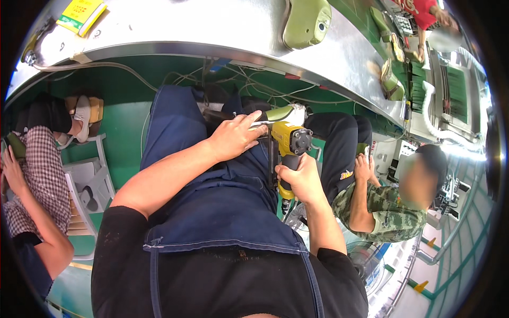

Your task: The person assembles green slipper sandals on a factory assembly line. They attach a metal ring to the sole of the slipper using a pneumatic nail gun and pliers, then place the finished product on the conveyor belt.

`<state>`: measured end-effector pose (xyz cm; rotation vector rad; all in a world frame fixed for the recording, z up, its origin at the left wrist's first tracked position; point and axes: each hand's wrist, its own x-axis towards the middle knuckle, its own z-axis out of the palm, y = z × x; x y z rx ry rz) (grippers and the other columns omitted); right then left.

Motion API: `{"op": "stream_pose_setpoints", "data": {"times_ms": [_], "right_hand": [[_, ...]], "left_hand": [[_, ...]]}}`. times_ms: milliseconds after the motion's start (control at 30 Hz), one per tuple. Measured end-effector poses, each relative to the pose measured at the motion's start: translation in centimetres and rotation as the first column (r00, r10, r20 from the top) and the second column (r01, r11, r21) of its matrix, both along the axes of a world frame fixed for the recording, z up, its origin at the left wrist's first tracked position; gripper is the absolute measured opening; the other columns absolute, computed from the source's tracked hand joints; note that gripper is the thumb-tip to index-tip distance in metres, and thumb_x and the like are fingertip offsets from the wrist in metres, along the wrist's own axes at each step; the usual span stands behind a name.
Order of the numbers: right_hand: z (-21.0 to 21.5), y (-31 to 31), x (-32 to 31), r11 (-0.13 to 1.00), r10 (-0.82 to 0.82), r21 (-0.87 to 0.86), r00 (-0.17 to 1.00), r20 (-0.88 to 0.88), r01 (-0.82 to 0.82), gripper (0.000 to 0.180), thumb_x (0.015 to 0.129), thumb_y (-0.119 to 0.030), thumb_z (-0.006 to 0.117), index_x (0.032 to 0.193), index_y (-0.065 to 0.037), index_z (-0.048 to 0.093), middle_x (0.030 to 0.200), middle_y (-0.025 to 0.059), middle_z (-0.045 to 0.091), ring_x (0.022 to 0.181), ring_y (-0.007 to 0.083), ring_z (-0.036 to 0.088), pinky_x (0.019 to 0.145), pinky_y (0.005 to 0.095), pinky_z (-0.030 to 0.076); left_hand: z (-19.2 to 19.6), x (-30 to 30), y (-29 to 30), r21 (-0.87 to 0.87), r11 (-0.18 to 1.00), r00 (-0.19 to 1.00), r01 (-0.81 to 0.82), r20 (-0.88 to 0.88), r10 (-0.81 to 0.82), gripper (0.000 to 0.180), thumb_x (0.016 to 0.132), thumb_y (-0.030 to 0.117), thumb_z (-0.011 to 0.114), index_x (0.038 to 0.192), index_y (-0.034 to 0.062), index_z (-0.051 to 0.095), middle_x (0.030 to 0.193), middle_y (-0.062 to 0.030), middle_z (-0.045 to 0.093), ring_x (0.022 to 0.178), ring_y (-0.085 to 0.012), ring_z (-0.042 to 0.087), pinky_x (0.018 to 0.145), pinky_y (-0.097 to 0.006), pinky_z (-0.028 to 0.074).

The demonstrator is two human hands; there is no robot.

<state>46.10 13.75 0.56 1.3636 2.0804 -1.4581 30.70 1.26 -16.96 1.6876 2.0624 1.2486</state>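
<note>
My right hand point(302, 179) is wrapped round the black grip of a yellow and black air nailer point(285, 139), with a hose fitting at its lower end. The tool stands over my lap. My left hand point(233, 138) is beside the nailer's body, its fingers partly closed. A thin silvery strip point(260, 123) pokes out between these fingers; what it belongs to is hidden. Just beyond the fingertips lies a green shoe last point(278, 113) with a whitish end, partly covered by the nailer. My blue apron point(212, 206) covers my lap.
A metal bench point(212, 32) curves across the front, bearing a green last point(308, 24) and a yellow box point(81, 15). Cables point(254, 79) hang beneath. Co-workers sit close on both sides: a camouflage sleeve point(397, 220) at right, checkered trousers point(40, 180) at left. A fan point(367, 262) stands behind right.
</note>
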Motion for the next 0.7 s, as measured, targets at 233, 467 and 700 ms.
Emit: {"op": "stream_pose_setpoints", "data": {"times_ms": [233,467,700], "right_hand": [[2.6,0.8,-0.1,0.998,-0.049,0.022,0.990,-0.134,0.052,0.025,0.080,-0.008,0.075,0.099,0.005,0.066,0.076,0.0052,0.069,0.065,0.0132,0.065,0.063,0.0292,0.052],[8.2,11.9,-4.1,0.843,0.091,0.531,0.950,-0.299,0.086,0.039,0.086,-0.010,0.078,0.119,0.003,0.065,0.098,0.0055,0.072,0.082,0.0122,0.065,0.074,0.0300,0.054],[6.5,25.4,-11.2,0.050,0.206,0.929,0.914,0.350,-0.367,0.054,0.090,-0.038,0.081,0.124,-0.001,0.060,0.116,0.0244,0.070,0.108,0.0441,0.068,0.092,0.0516,0.055]], "left_hand": [[0.0,-0.2,-0.8,0.016,0.999,0.999,0.041,0.035,-0.041,0.056,0.081,0.020,0.085,0.135,0.0179,0.068,0.150,-0.0172,0.055,0.116,-0.0377,0.067,0.088,-0.044,0.062],[0.4,-3.8,-0.2,-0.082,0.973,0.694,0.214,0.714,-0.093,0.089,0.081,0.013,0.088,0.157,0.0099,0.040,0.150,-0.0097,0.060,0.121,-0.0274,0.067,0.098,-0.040,0.057],[-1.0,-1.5,0.1,-0.133,0.989,0.457,-0.070,0.877,0.150,0.102,0.079,0.024,0.093,0.160,0.0002,0.035,0.152,-0.0223,0.054,0.137,-0.0310,0.057,0.116,-0.043,0.045]]}}
